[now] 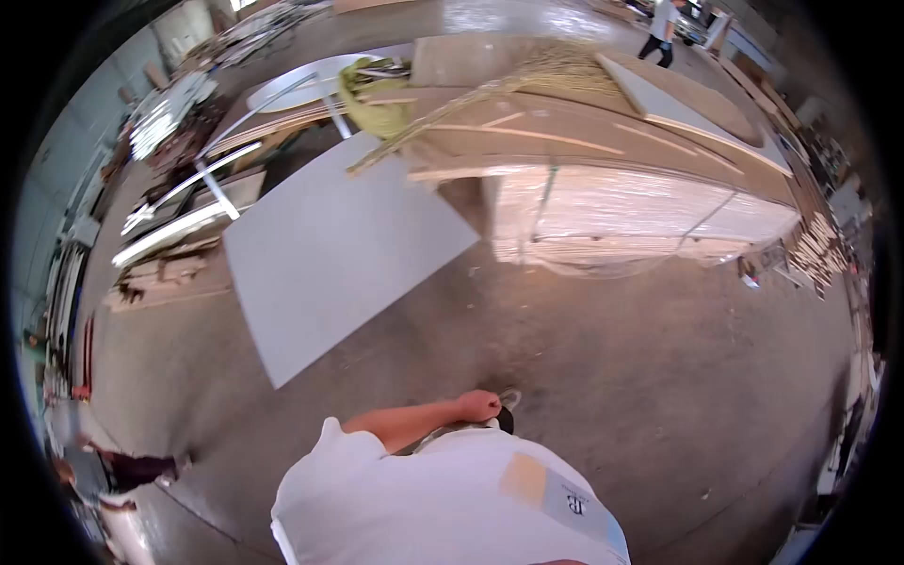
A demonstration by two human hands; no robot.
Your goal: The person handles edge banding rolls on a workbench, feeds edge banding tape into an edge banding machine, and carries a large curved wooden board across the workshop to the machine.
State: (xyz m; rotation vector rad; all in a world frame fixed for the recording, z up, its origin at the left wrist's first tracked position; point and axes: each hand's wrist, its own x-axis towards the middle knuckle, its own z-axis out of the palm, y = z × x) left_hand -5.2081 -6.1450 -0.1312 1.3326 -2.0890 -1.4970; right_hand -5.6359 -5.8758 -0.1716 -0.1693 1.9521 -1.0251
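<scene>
At the near left edge a person (137, 471) in a grey top and dark trousers shows, much bent by the lens, with red bars (85, 358) beyond. Farther off on the left, glossy strips (174, 115) lie in a heap, and right of them a pale metal frame (217, 191) stands over stacked timber. Next comes a large, flat, light-grey panel (339, 254), one corner pointing toward the near side; it lies to the far left of the wearer's left hand, well apart from it, with bare floor (395, 363) between. Past its far edge sits a yellow-green sack (377, 108). The left hand (480, 405) is near the middle, in front of the waist of the white shirt (405, 499), its fingers folded into a fist; a small pale loop (511, 398) shows just beside it on the right, and I cannot tell whether the fist pinches it. The right hand is out of sight. Beyond, to the right, is a film-wrapped stack (621, 221), with a bundle of thin stalks (546, 75) and a white-edged board (697, 99) on the boards above it. At far right another person (664, 28) stands, and nearer, wooden sticks (815, 254) lie piled.
</scene>
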